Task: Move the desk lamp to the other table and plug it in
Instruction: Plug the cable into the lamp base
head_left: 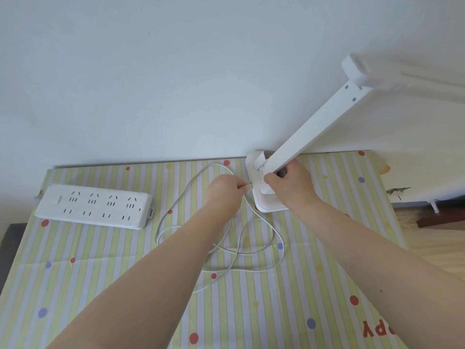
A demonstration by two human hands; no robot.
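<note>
Near the tabletop's (100, 260) far edge, the right grip (289, 183) clasps the lamp (266, 197), the left grip (222, 190) pinches its cable (173, 197) end, and the power strip (94, 206) lies toward the left edge.

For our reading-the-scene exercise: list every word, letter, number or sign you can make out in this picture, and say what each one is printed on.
"E": a dark letter on the tablecloth at the far-left edge, beside the power strip; anything further is cut off.
"py" or "ppy": red letters on the tablecloth at the near right corner, upside down and cut off by the frame; the whole word cannot be read.
Power strip, desk lamp: no readable text.
</note>
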